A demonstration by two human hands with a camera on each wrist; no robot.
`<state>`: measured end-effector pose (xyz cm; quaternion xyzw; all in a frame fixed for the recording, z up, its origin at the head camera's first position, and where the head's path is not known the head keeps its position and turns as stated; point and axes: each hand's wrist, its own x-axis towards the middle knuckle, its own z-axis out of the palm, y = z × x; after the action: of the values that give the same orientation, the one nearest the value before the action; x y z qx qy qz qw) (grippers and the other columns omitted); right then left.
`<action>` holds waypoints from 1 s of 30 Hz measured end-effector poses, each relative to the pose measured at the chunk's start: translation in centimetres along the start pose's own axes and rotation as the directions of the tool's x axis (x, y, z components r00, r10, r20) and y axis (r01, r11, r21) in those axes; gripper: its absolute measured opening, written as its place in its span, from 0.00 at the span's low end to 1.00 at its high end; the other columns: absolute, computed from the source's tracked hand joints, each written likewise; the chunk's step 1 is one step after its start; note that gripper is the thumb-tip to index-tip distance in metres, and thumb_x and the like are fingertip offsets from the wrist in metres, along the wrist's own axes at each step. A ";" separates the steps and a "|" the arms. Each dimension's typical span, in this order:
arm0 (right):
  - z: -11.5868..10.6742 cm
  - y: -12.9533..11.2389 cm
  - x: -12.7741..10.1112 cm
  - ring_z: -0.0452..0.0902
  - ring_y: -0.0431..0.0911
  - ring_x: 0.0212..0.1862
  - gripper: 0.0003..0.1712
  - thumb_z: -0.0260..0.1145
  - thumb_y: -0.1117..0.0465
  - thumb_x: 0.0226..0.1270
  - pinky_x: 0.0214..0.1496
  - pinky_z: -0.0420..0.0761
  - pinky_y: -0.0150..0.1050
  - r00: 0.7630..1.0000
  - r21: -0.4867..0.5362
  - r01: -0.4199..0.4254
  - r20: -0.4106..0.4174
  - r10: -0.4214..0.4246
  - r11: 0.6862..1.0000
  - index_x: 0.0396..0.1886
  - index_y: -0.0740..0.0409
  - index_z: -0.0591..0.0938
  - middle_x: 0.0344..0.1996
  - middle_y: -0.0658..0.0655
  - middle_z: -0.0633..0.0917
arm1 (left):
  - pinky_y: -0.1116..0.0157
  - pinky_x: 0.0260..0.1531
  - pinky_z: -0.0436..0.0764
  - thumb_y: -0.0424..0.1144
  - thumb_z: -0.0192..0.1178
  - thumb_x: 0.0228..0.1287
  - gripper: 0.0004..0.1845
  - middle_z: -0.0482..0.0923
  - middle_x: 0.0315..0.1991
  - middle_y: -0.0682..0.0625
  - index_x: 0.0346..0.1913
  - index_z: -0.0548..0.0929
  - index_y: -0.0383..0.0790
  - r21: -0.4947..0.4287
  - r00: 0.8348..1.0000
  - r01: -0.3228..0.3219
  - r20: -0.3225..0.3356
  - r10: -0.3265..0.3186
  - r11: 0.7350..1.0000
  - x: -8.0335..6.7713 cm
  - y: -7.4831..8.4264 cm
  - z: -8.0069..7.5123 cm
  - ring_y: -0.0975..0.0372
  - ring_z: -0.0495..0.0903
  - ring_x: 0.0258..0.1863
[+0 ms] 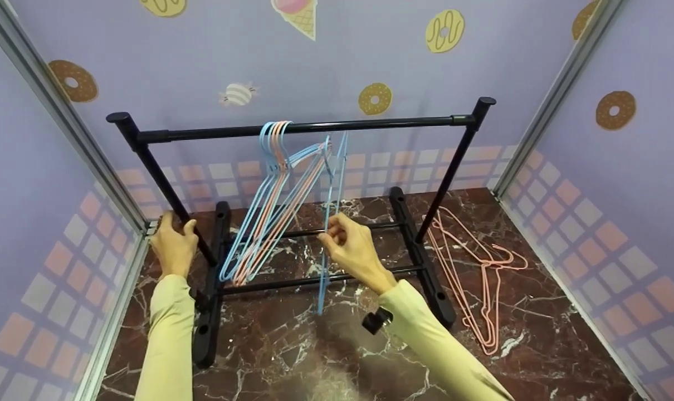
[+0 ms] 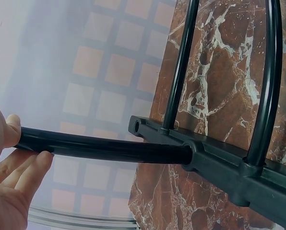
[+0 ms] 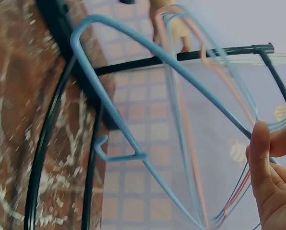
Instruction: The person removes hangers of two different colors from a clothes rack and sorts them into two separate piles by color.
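Observation:
With thumb and fingers, my right hand pinches a blue clothes hanger by one side. Seen nearly edge-on in the head view, this hanger reaches up close to the top bar of a black clothes rack. In the right wrist view, the blue hanger shows its long loop and a small side hook, with the right fingers on it. My left hand grips the rack's left post low down. Left of the held hanger, several blue and pink hangers hang bunched on the bar.
Pink hangers lie on the brown marbled surface, right of the rack's right foot. Patterned walls enclose the back and both sides. Two lower rods join the rack's feet.

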<state>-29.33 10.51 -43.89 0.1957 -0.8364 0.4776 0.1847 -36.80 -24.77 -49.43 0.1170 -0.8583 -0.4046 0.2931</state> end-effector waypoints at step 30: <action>-7.0 8.8 -8.1 0.86 0.48 0.26 0.06 0.75 0.67 0.54 0.37 0.80 0.52 0.982 -0.355 -0.173 -0.131 0.135 0.919 0.29 0.57 0.85 0.24 0.53 0.90 | 0.38 0.57 0.68 0.38 0.64 0.67 0.18 0.82 0.46 0.28 0.55 0.77 0.33 0.015 1.000 0.015 0.014 -0.015 1.000 -0.2 0.0 0.0 0.26 0.73 0.51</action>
<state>-26.03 21.95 -50.98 0.0665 -0.9126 0.3363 0.2229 -36.62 -24.68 -49.47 0.1230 -0.8625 -0.4010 0.2831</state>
